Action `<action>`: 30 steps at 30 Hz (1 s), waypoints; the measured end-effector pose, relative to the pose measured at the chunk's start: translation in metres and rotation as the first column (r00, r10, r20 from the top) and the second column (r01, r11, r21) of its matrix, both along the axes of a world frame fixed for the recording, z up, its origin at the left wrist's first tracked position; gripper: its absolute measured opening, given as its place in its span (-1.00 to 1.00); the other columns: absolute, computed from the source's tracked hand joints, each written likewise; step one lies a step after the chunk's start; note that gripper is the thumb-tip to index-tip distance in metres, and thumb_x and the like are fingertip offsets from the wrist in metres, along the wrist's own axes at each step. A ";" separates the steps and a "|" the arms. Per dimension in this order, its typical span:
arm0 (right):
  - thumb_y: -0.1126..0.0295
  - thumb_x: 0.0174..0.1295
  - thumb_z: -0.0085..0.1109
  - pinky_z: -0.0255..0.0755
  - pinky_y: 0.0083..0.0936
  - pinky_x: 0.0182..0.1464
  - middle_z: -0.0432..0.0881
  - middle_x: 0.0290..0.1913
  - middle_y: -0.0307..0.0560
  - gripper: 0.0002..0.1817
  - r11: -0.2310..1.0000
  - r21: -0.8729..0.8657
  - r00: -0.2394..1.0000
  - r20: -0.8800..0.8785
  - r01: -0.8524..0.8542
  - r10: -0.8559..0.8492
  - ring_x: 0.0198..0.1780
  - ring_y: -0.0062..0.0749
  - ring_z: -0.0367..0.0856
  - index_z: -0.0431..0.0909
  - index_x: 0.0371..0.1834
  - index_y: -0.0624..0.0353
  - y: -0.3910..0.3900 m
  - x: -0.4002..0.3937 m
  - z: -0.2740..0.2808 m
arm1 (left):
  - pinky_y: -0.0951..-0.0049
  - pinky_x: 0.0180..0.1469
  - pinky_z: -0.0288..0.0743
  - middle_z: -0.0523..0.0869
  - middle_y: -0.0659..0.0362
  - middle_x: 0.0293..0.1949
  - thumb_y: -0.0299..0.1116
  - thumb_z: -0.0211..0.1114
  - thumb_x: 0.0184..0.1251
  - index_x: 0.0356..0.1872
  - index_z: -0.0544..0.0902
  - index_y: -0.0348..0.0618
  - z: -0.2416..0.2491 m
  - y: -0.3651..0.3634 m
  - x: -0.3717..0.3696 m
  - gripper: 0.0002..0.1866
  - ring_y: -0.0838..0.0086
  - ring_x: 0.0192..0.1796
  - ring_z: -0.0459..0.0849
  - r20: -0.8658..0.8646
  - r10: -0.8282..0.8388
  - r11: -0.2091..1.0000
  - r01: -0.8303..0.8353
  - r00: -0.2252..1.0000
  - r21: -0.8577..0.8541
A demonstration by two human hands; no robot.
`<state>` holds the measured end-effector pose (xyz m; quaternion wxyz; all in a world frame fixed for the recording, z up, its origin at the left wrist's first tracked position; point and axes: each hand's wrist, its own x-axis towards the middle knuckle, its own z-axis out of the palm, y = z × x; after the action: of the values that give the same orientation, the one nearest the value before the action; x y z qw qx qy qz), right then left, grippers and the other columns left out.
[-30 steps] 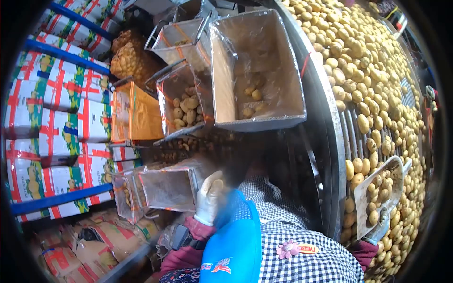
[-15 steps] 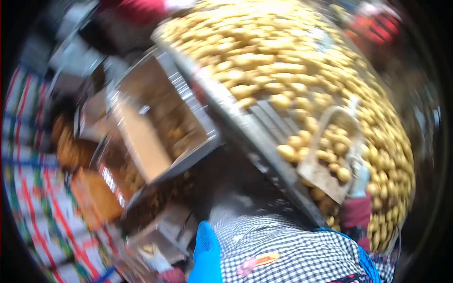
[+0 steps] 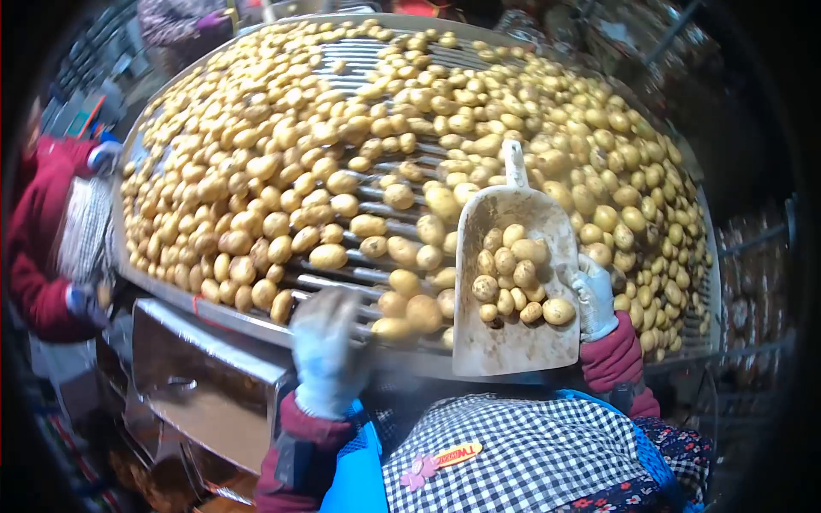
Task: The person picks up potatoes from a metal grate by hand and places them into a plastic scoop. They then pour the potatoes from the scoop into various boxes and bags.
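A dirty white scoop (image 3: 479, 342) full of small potatoes (image 3: 518, 270) rests over the sorting table, its handle pointing away from me. My right hand (image 3: 594, 299), in a pale glove, is closed around the scoop's right edge. My left hand (image 3: 328, 346), gloved as well, is at the table's near edge, left of the scoop. Motion smears its fingers, and no object shows in it. Loose potatoes (image 3: 407, 312) lie between that hand and the scoop.
Potatoes cover much of the table's slatted metal bed (image 3: 376, 205). A cardboard-lined box (image 3: 205, 376) stands below its near left edge. A co-worker in a dark red sleeve (image 3: 43, 231) is at the left side; another person (image 3: 184, 21) is at the far edge.
My view has swung from the boxes on the left to the table. My left hand has come up from a box at lower left to the table edge. The right hand still holds the scoop.
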<state>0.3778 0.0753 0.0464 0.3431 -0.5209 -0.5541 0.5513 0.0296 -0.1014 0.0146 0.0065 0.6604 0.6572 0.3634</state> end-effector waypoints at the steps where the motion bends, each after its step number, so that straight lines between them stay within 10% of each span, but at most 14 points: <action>1: 0.46 0.40 0.17 0.52 -0.66 -0.08 0.69 -0.10 -0.23 -0.76 0.999 0.000 0.999 0.005 0.042 -0.042 -0.15 -0.68 0.60 0.60 0.06 0.31 -0.002 0.010 -0.001 | -0.03 0.34 0.33 0.59 -0.07 0.11 -0.31 0.43 0.06 0.19 0.56 -0.22 0.008 0.030 0.014 -0.41 -0.01 0.22 0.53 -0.026 -0.155 0.987 0.154 0.988 -0.047; 5: 0.48 0.40 0.09 0.47 -0.68 -0.11 0.65 -0.16 -0.29 -0.81 0.962 -0.039 0.961 -0.037 0.271 -0.272 -0.20 -0.72 0.55 0.60 -0.01 0.28 -0.020 0.031 -0.005 | -0.13 0.35 0.26 0.58 0.02 0.09 0.04 0.46 -0.03 0.13 0.57 -0.05 -0.023 0.096 0.061 -0.33 0.00 0.23 0.51 -0.189 -0.598 0.800 0.592 0.778 -0.095; 9: 0.54 0.39 0.11 0.40 -0.76 -0.21 0.62 -0.26 -0.37 -0.88 0.917 -0.042 0.916 -0.035 0.398 -0.399 -0.28 -0.82 0.47 0.61 -0.09 0.25 -0.034 0.037 -0.005 | -0.26 0.41 0.13 0.53 0.06 0.23 0.05 0.61 -0.26 0.16 0.61 0.08 -0.021 0.104 0.029 -0.20 0.04 0.34 0.42 -0.137 -0.654 0.745 0.603 0.744 -0.284; 13: 0.54 0.37 0.12 0.41 -0.76 -0.18 0.62 -0.25 -0.34 -0.87 0.903 -0.099 0.905 -0.037 0.419 -0.424 -0.26 -0.80 0.48 0.62 -0.10 0.26 -0.039 0.027 -0.008 | -0.25 0.41 0.13 0.54 0.10 0.23 -0.22 0.52 -0.17 0.03 0.67 0.15 -0.032 0.091 -0.033 -0.43 0.09 0.32 0.44 -0.119 -0.457 0.841 0.385 0.882 -0.380; 18: 0.41 0.40 0.08 0.44 -0.67 -0.02 0.63 -0.10 -0.27 -0.77 0.929 -0.106 0.935 0.028 0.355 -0.354 -0.11 -0.71 0.52 0.59 0.01 0.29 -0.038 0.036 -0.013 | -0.27 0.42 0.16 0.55 0.07 0.21 -0.39 0.37 -0.03 -0.17 0.74 0.19 -0.041 0.080 -0.113 -0.68 -0.01 0.28 0.48 -0.535 -0.267 0.962 0.191 0.802 -0.194; 24: 0.48 0.38 0.12 0.45 -0.70 -0.04 0.65 -0.13 -0.27 -0.81 0.920 -0.077 0.923 0.032 0.384 -0.383 -0.14 -0.73 0.52 0.61 -0.02 0.30 -0.045 0.035 -0.005 | -0.10 0.46 0.19 0.47 -0.06 0.38 -0.30 0.32 0.21 0.23 0.61 0.08 -0.020 0.107 -0.175 -0.50 -0.05 0.39 0.41 -0.744 0.158 0.965 -0.261 0.649 -0.022; 26: 0.50 0.36 0.15 0.46 -0.71 -0.05 0.66 -0.14 -0.24 -0.81 0.907 -0.107 0.911 -0.024 0.408 -0.412 -0.16 -0.74 0.53 0.61 -0.03 0.32 -0.047 0.035 -0.006 | -0.04 0.43 0.23 0.51 -0.09 0.34 -0.36 0.42 0.12 0.25 0.59 -0.07 -0.011 0.107 -0.154 -0.42 -0.04 0.37 0.42 -0.624 0.166 0.985 -0.160 0.763 0.067; 30: 0.51 0.37 0.14 0.48 -0.71 -0.04 0.66 -0.15 -0.25 -0.80 0.912 -0.101 0.917 -0.004 0.397 -0.400 -0.17 -0.72 0.55 0.61 -0.01 0.32 -0.047 0.037 -0.007 | 0.05 0.23 0.43 0.59 -0.04 0.22 -0.59 0.50 -0.09 0.29 0.52 -0.12 -0.012 0.092 -0.062 -0.25 0.09 0.22 0.57 -0.079 -0.405 0.883 0.367 0.911 -0.291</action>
<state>0.4149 0.0280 0.0396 0.4291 -0.6323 -0.4045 0.5025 -0.0321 -0.0089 0.0027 0.1234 0.7943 0.5544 0.2155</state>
